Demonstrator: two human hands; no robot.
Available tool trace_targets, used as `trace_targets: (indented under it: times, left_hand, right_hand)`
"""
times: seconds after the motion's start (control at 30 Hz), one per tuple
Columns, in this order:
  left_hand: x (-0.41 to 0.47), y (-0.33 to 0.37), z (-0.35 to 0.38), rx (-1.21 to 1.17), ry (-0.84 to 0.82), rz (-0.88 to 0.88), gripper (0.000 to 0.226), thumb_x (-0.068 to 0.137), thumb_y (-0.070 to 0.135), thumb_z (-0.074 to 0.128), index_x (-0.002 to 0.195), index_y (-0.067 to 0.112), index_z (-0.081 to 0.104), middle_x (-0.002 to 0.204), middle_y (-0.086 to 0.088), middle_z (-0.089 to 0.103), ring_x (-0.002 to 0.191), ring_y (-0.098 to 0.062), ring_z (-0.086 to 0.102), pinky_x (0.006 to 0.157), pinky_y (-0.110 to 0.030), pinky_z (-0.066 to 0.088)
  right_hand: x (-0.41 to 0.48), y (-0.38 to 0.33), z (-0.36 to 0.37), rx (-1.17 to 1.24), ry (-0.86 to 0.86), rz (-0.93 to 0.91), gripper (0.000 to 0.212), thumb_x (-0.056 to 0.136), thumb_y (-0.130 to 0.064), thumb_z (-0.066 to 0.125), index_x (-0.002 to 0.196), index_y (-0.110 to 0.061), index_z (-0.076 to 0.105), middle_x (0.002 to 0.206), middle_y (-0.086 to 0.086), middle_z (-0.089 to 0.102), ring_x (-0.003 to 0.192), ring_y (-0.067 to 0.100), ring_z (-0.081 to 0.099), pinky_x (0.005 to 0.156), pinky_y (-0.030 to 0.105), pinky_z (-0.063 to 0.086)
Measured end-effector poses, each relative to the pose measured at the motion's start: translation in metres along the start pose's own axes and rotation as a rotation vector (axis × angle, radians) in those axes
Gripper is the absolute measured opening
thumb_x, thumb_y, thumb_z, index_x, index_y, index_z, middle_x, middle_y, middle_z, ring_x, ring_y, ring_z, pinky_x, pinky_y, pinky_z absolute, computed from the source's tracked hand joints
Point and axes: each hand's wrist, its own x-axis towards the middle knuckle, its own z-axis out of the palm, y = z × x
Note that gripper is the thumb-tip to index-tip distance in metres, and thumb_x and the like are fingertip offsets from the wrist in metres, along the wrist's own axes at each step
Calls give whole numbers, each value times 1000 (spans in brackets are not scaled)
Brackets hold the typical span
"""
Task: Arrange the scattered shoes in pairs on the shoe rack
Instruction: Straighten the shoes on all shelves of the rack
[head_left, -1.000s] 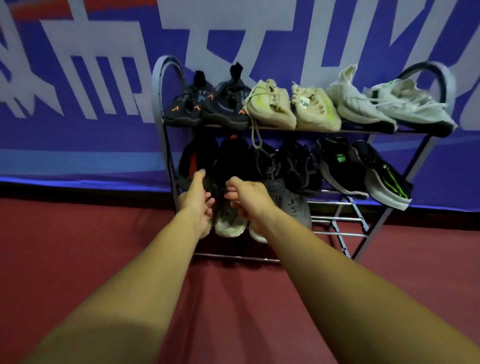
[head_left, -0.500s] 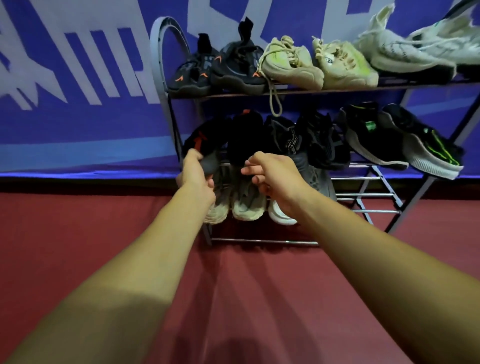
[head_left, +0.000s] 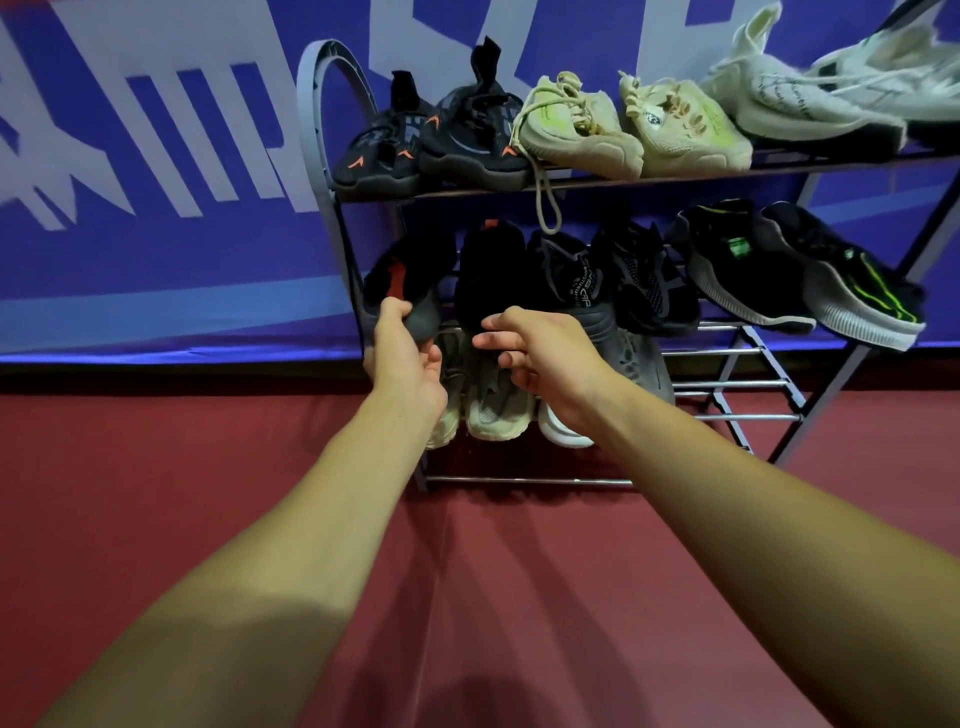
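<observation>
The metal shoe rack (head_left: 318, 130) stands against the blue banner with shoes on three shelves. My left hand (head_left: 408, 358) grips the lower end of a black shoe with a red mark (head_left: 402, 278) at the left of the middle shelf. Beside it, my right hand (head_left: 548, 361) hovers at the lower end of a second black shoe (head_left: 488, 265), fingers loosely curled and holding nothing. Below my hands, beige shoes (head_left: 493, 410) sit on the bottom shelf, partly hidden.
The top shelf carries a black-and-orange pair (head_left: 436, 140), a cream pair (head_left: 634, 130) and a white pair (head_left: 810, 98). Black shoes with green marks (head_left: 810, 280) lie at the middle shelf's right end. Bare bars (head_left: 737, 384) show at the bottom right. Red floor (head_left: 156, 467) spreads in front.
My view has moved closer and lower. My left hand rose from the beige shoes and took hold of the black shoe with the red mark. My right hand rose to the neighbouring black shoe.
</observation>
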Motion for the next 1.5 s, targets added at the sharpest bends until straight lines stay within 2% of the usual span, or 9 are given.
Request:
trace_targets:
  times: [0.1,0.4,0.63,0.83,1.0,1.17,1.27,1.43,1.5]
  left_hand:
    - [-3,1,10,48,-17,67,52,83,19,67,132,11,55,111,-6,60,77,-15,52,55,-21,44]
    - [-4,-7,-22,48,-130,-11,7,74,21,54,79,18,57,67,2,57,48,-13,43,40,-23,22]
    - [2,-3,-29,51,-237,-9,8,74,26,52,80,21,51,71,3,58,47,-11,42,41,-24,14]
    - [11,-1,-41,21,-211,-76,19,76,39,56,80,20,56,65,3,52,46,-12,29,47,-25,11]
    - [13,1,-43,20,-247,-91,22,73,41,60,80,19,58,67,3,57,46,-12,34,45,-25,15]
    - [13,2,-32,-38,-202,-94,47,70,61,74,92,21,65,67,4,62,46,-10,43,44,-24,21]
    - [14,1,-26,-43,-212,-89,66,69,71,73,108,18,67,84,1,62,59,-12,47,48,-23,30]
    - [4,-9,-10,203,-322,-70,47,86,45,72,122,17,67,112,3,70,78,-9,56,56,-20,34]
    - [-1,-13,-3,240,-336,-74,46,86,40,74,127,19,66,116,2,70,81,-10,56,55,-20,34]
  right_hand:
    - [-1,-1,-3,6,-2,-3,24,90,-26,62,107,-13,72,91,0,79,60,5,53,57,23,35]
    - [-4,-10,-27,113,66,-41,24,93,-26,61,111,-11,66,96,2,80,56,5,55,57,22,39]
    - [-7,-9,-36,195,93,9,38,94,-55,61,107,-19,61,100,1,80,63,7,60,60,21,42]
    - [-11,-20,-58,384,169,-5,52,96,-63,51,128,-22,57,102,10,79,55,7,53,46,17,39]
    - [-15,-25,-81,325,122,44,65,91,-73,47,118,-17,66,94,9,79,51,7,46,47,16,32]
    - [-11,-26,-75,279,136,57,39,91,-51,55,98,-14,66,86,12,77,47,6,40,45,16,23]
    - [-12,-23,-70,293,119,15,19,89,-33,51,86,-16,59,88,19,77,47,7,40,46,17,23]
    - [-17,-14,-60,365,13,-4,11,85,-22,48,91,-14,51,81,17,75,51,8,39,45,17,25]
    - [-20,-9,-57,364,-47,20,13,88,-19,48,98,-12,53,97,23,74,56,10,42,51,19,28]
